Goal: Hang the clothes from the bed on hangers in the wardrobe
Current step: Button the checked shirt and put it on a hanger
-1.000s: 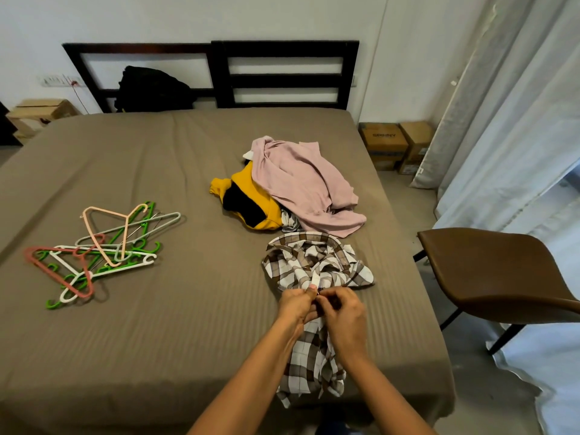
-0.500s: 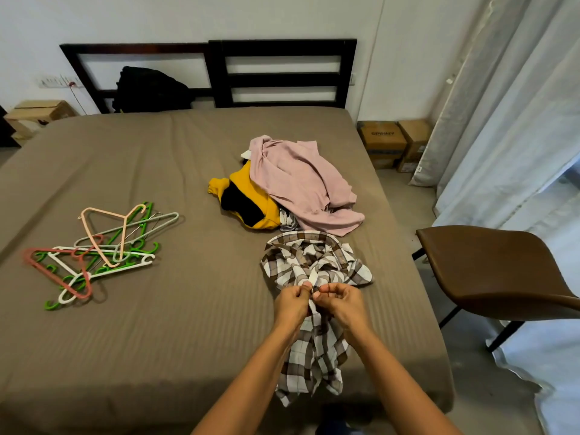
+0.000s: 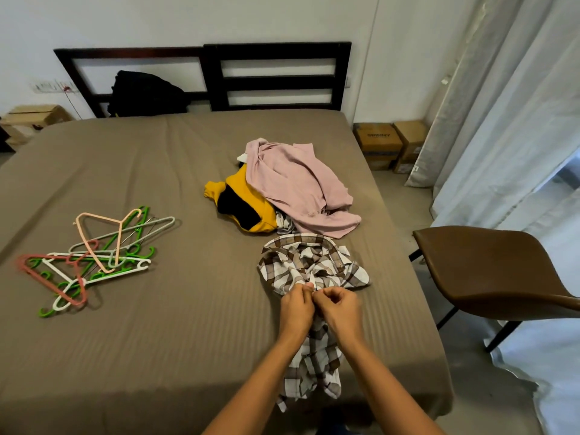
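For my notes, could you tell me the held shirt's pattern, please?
The shirt is brown and white plaid; head view.

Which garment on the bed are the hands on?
The plaid shirt: left hand and right hand both pinch it. The pink top and yellow top lie untouched behind it.

Our left hand (image 3: pixel 296 309) and right hand (image 3: pixel 340 309) meet at the near right of the bed (image 3: pixel 188 340), fingers curled and pinching the brown-and-white plaid shirt (image 3: pixel 314 265), whose tail hangs over the near edge. Just beyond it a pink garment (image 3: pixel 298 186) lies partly over a yellow garment (image 3: pixel 248 199). A tangle of plastic hangers (image 3: pixel 94 259) rests well apart on the left. A brown chair (image 3: pixel 489 271) stands right of the bed.
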